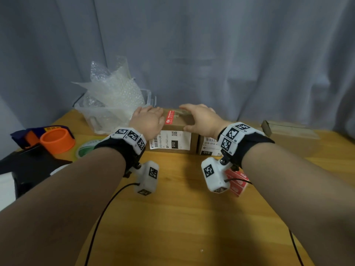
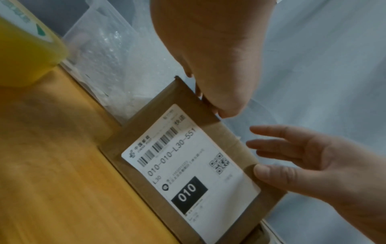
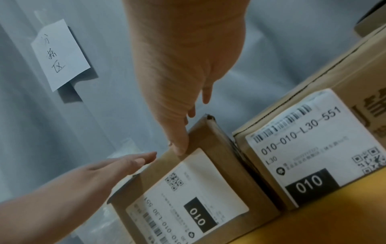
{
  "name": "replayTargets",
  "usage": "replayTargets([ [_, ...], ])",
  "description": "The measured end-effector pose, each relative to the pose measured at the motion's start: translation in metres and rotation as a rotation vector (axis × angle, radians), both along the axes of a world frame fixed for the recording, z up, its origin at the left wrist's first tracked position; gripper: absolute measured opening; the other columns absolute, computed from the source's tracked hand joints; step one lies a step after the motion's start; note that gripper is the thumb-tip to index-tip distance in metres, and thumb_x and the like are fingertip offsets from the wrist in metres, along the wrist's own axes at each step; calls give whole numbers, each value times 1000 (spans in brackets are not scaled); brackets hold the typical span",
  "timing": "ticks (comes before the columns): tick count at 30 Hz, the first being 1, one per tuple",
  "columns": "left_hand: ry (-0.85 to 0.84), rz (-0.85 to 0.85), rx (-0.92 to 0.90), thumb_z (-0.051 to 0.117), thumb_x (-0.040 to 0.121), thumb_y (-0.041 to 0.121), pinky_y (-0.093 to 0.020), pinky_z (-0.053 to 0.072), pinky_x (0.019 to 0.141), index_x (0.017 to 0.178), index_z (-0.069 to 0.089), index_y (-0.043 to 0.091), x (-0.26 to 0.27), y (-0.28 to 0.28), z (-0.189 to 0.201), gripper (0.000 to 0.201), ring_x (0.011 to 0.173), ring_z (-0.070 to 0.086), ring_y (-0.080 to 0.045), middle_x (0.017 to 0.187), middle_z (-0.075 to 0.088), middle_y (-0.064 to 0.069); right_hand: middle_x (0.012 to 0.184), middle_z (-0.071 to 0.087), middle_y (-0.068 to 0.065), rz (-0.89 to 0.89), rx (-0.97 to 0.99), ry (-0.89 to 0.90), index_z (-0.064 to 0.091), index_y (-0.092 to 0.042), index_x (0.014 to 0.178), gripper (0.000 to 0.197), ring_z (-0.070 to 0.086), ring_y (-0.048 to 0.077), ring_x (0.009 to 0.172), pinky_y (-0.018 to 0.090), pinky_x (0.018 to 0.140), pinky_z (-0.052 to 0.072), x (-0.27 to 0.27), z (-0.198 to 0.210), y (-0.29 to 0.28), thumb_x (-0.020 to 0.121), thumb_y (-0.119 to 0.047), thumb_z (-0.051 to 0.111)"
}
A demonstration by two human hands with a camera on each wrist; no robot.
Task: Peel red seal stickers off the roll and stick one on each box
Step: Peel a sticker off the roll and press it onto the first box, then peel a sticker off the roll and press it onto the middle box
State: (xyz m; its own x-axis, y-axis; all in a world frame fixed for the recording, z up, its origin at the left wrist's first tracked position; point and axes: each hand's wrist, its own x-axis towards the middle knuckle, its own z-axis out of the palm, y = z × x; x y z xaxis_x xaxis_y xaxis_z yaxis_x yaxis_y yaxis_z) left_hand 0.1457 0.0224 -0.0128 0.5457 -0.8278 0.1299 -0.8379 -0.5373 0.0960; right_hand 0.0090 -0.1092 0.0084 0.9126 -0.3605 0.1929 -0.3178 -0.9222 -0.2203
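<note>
A brown cardboard box [image 1: 178,131] with a white shipping label stands at the table's back middle. A red seal sticker [image 1: 170,117] lies on its top. My left hand [image 1: 151,116] has straight fingers at the box's top left edge [image 2: 219,66]. My right hand [image 1: 194,116] spreads over the top right; its thumb [image 3: 179,148] touches the front face's upper edge. A second labelled box [image 1: 208,146] stands right beside the first [image 3: 313,148]. Red sticker stock [image 1: 237,181] lies near the right wrist, half hidden by the wrist camera.
A clear bin of bubble wrap [image 1: 115,112] stands just left of the box. Further left are an orange tape dispenser [image 1: 55,140] and a green-white tape roll [image 1: 86,148]. Another cardboard box [image 1: 292,135] sits at the far right. A grey curtain hangs close behind.
</note>
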Motion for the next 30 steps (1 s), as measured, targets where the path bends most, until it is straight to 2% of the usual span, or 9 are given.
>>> replayTargets([
  [5, 20, -1, -112, 26, 101, 32, -41, 12, 119, 149, 28, 18, -11, 0, 24, 50, 146, 21, -24, 156, 31, -2, 138, 52, 1, -41, 28, -14, 38, -25, 138, 62, 40, 23, 129, 43, 107, 34, -11, 11, -2, 82, -34, 62],
  [10, 23, -34, -207, 37, 98, 30, -40, 17, 117, 143, 40, 17, -31, 5, 39, 46, 142, 28, -26, 150, 41, -4, 127, 61, 1, -49, 35, 12, 54, -23, 124, 40, 53, 21, 116, 41, 102, 43, -31, 17, -1, 86, -34, 55],
  [14, 55, -133, -411, 46, 94, 21, -39, 34, 110, 121, 63, 16, -59, 10, 45, 32, 125, 48, -25, 129, 62, -5, 121, 63, 3, -26, 132, -39, 61, -18, 116, 32, 57, 20, 111, 33, 96, 46, -60, 23, 7, 88, -31, 54],
  [18, 149, -251, -507, 51, 93, 18, -30, 43, 95, 111, 68, 14, -96, 14, 46, 25, 106, 57, -17, 114, 66, -1, 106, 68, 1, -21, 221, -84, 66, -15, 107, 25, 59, 13, 97, 26, 86, 46, -100, 23, 10, 88, -29, 57],
  [20, 237, -286, -484, 54, 93, 19, -24, 44, 87, 111, 68, 14, -115, 11, 39, 24, 97, 57, -11, 111, 65, 0, 104, 67, 1, -57, 248, -81, 66, -15, 108, 25, 58, 12, 96, 25, 85, 45, -121, 18, 7, 88, -28, 58],
  [22, 294, -317, -410, 58, 91, 22, -23, 44, 85, 113, 67, 14, -133, 6, 26, 25, 96, 58, -10, 113, 66, -2, 105, 66, -1, -116, 290, -55, 66, -16, 109, 26, 58, 12, 99, 27, 86, 46, -143, 6, 1, 87, -29, 59],
  [26, 334, -300, -98, 61, 88, 39, -28, 44, 94, 133, 51, 17, -164, -7, -7, 51, 113, 55, -18, 133, 57, -4, 121, 62, 4, -252, 402, 42, 59, -14, 121, 41, 57, 19, 111, 30, 94, 45, -180, -22, -10, 87, -36, 59],
  [28, 360, -233, 19, 57, 88, 48, -33, 42, 100, 140, 41, 12, -173, -13, -21, 65, 123, 51, -23, 141, 49, -8, 125, 59, 7, -330, 497, 140, 53, -10, 127, 52, 57, 21, 106, 29, 84, 49, -194, -33, -8, 88, -44, 54],
  [30, 423, -149, 65, 52, 89, 53, -33, 43, 96, 136, 44, 5, -176, -21, -30, 68, 121, 53, -26, 137, 53, -12, 122, 59, 12, -394, 695, 189, 50, -7, 129, 58, 61, 21, 95, 25, 68, 53, -201, -44, -5, 89, -49, 49],
])
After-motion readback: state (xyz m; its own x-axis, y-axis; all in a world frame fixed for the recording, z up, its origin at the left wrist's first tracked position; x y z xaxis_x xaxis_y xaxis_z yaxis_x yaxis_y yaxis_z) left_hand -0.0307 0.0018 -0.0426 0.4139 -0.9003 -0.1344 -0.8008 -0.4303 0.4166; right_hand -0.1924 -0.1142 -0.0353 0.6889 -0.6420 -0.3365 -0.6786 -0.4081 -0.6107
